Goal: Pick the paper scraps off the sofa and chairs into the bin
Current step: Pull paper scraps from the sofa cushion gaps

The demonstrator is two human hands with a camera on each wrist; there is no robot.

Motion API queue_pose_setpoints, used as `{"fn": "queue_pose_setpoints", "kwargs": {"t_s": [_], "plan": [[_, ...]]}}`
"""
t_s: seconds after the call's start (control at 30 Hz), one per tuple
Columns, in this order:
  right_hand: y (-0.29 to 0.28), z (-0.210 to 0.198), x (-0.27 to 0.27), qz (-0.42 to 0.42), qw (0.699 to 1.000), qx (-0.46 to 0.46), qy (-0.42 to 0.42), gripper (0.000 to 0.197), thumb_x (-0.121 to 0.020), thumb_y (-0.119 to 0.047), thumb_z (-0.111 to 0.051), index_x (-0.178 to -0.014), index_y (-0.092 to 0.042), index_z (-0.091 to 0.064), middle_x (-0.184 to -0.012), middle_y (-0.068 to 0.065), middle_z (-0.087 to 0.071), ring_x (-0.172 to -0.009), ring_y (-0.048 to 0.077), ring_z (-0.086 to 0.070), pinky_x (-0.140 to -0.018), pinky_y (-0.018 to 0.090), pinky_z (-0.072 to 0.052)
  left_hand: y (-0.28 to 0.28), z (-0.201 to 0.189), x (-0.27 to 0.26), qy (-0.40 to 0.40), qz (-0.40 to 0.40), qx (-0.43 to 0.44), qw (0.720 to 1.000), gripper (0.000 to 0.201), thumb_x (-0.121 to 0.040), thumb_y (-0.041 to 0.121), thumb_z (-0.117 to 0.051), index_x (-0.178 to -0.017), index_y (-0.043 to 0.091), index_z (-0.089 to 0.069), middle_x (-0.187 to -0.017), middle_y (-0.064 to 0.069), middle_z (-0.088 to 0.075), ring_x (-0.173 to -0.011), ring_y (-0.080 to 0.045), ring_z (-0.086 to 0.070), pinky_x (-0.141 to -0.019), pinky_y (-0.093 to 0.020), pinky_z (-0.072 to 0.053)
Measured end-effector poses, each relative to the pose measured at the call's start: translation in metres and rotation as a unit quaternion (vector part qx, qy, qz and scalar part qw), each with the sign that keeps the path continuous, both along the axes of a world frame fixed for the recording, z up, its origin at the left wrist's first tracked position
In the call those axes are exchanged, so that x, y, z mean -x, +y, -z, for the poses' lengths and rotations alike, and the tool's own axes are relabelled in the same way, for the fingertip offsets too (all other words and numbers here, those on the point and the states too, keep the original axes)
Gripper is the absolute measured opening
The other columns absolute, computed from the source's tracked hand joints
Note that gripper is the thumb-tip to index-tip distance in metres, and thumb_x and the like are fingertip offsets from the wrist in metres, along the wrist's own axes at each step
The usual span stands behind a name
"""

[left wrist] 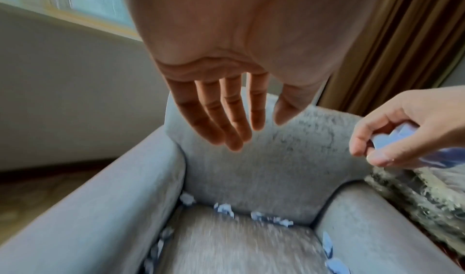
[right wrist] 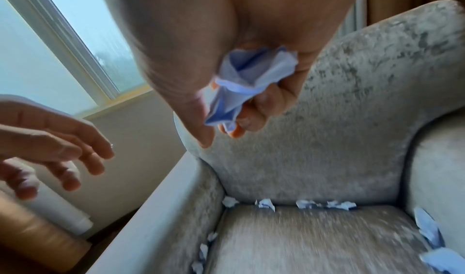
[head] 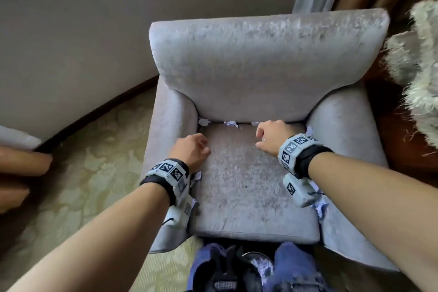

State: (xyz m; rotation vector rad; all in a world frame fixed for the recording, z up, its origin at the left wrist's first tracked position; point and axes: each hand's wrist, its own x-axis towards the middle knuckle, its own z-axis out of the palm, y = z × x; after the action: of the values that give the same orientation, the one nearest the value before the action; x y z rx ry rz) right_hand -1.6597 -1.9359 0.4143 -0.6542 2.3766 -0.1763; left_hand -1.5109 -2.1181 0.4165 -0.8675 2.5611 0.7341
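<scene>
Both forearms are bare, each strapped at the wrist with a black fabric band (head: 166,182) carrying a pale grey housing faced with black-and-white square fiducial markers. On the left wrist unit (head: 176,199) a grey camera pod hangs at 6 o'clock of the band with a thin black cable looping from its base; the right wrist unit (head: 295,166) matches, its marker-faced pod at 6 o'clock. Blue trouser legs (head: 294,265) show at the head view's 6 o'clock edge.

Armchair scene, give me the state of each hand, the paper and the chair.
Left hand: open, fingers straight, holding nothing.
Right hand: grips a crumpled paper wad.
Paper scraps: lie loose in the seams round the seat cushion.
Armchair: upright, unoccupied.
</scene>
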Motion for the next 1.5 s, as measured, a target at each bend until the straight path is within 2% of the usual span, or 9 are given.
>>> {"fn": "queue_pose_setpoints", "kwargs": {"t_s": [0.13, 0.27, 0.57, 0.77, 0.97, 1.07, 1.2, 1.33, 1.5], "plan": [[-0.024, 0.057, -0.039, 0.02, 0.999, -0.013, -0.039, 0.015, -0.08, -0.033, -0.067, -0.093, -0.03, -0.061, -0.104, 0.0, -0.066, -0.1, 0.024, -0.06, -0.087, 0.035, -0.051, -0.026, 0.082, -0.021, -0.086, -0.03, -0.059, 0.994, 0.019, -0.08, 0.031, -0.053, -0.093, 0.025, -0.066, -0.095, -0.006, -0.072, -0.091, -0.033, -0.065, -0.081, -0.037, -0.055], [-0.037, 0.119, -0.071, -0.005, 0.995, -0.054, -0.086, 0.014, -0.086, -0.033, -0.064, -0.098, -0.028, -0.058, -0.108, 0.003, -0.065, -0.103, 0.028, -0.059, -0.086, 0.039, -0.053, -0.024, 0.157, -0.055, -0.153, -0.045, -0.099, 0.982, 0.027, -0.085, 0.033, -0.054, -0.109, 0.03, -0.065, -0.116, 0.0, -0.069, -0.105, -0.03, -0.063, -0.086, -0.034, -0.048], [-0.066, 0.272, -0.073, -0.031, 0.988, -0.064, -0.138, 0.022, -0.089, -0.029, -0.06, -0.11, -0.022, -0.063, -0.114, 0.003, -0.064, -0.108, 0.027, -0.055, -0.087, 0.032, -0.046, -0.013, 0.307, -0.092, -0.265, -0.1, -0.047, 0.958, 0.043, -0.09, 0.033, -0.056, -0.129, 0.022, -0.041, -0.134, -0.006, -0.042, -0.107, -0.043, -0.059, -0.083, -0.044, -0.046], [-0.054, 0.343, -0.087, -0.039, 0.981, -0.061, -0.18, 0.02, -0.089, -0.027, -0.056, -0.107, -0.023, -0.064, -0.112, 0.003, -0.065, -0.105, 0.025, -0.056, -0.087, 0.033, -0.049, 0.011, 0.377, -0.117, -0.313, -0.144, -0.047, 0.937, 0.048, -0.088, 0.02, -0.055, -0.131, 0.015, -0.034, -0.137, -0.013, -0.041, -0.113, -0.043, -0.058, -0.089, -0.046, -0.047], [-0.043, 0.369, -0.087, -0.041, 0.977, -0.051, -0.202, 0.02, -0.088, -0.028, -0.059, -0.108, -0.024, -0.064, -0.103, -0.003, -0.066, -0.098, 0.02, -0.058, -0.084, 0.029, -0.047, 0.016, 0.403, -0.112, -0.31, -0.132, 0.02, 0.941, 0.043, -0.087, 0.003, -0.052, -0.126, 0.007, -0.037, -0.123, -0.017, -0.049, -0.096, -0.038, -0.068, -0.079, -0.044, -0.054], [-0.042, 0.372, -0.079, -0.041, 0.979, -0.05, -0.192, 0.02, -0.091, -0.026, -0.058, -0.11, -0.022, -0.064, -0.104, -0.004, -0.065, -0.09, 0.014, -0.048, -0.079, 0.024, -0.04, 0.012, 0.402, -0.109, -0.316, -0.11, 0.031, 0.942, 0.038, -0.087, 0.003, -0.054, -0.121, 0.006, -0.039, -0.118, -0.016, -0.058, -0.1, -0.036, -0.068, -0.08, -0.041, -0.054], [-0.048, 0.371, -0.066, -0.028, 0.983, -0.039, -0.179, 0.021, -0.091, -0.027, -0.059, -0.11, -0.021, -0.064, -0.106, -0.002, -0.065, -0.091, 0.014, -0.047, -0.081, 0.028, -0.043, 0.004, 0.393, -0.103, -0.282, -0.108, 0.046, 0.952, 0.024, -0.092, 0.004, -0.046, -0.115, 0.006, -0.044, -0.11, -0.017, -0.066, -0.099, -0.039, -0.068, -0.08, -0.043, -0.054], [-0.054, 0.37, -0.059, -0.02, 0.984, -0.027, -0.174, 0.023, -0.091, -0.028, -0.059, -0.112, -0.021, -0.064, -0.106, -0.001, -0.065, -0.089, 0.013, -0.044, -0.081, 0.029, -0.043, -0.003, 0.386, -0.091, -0.234, -0.147, 0.014, 0.961, 0.016, -0.094, 0.016, -0.051, -0.108, 0.009, -0.048, -0.107, -0.019, -0.066, -0.099, -0.044, -0.064, -0.08, -0.045, -0.051], [-0.051, 0.362, -0.051, 0.006, 0.983, 0.003, -0.181, 0.02, -0.09, -0.026, -0.06, -0.11, -0.023, -0.065, -0.106, -0.003, -0.065, -0.088, 0.012, -0.045, -0.077, 0.024, -0.038, -0.006, 0.372, -0.065, -0.189, -0.174, -0.027, 0.966, 0.025, -0.095, 0.016, -0.045, -0.12, 0.012, -0.049, -0.108, -0.024, -0.065, -0.099, -0.046, -0.06, -0.082, -0.043, -0.045]]}}
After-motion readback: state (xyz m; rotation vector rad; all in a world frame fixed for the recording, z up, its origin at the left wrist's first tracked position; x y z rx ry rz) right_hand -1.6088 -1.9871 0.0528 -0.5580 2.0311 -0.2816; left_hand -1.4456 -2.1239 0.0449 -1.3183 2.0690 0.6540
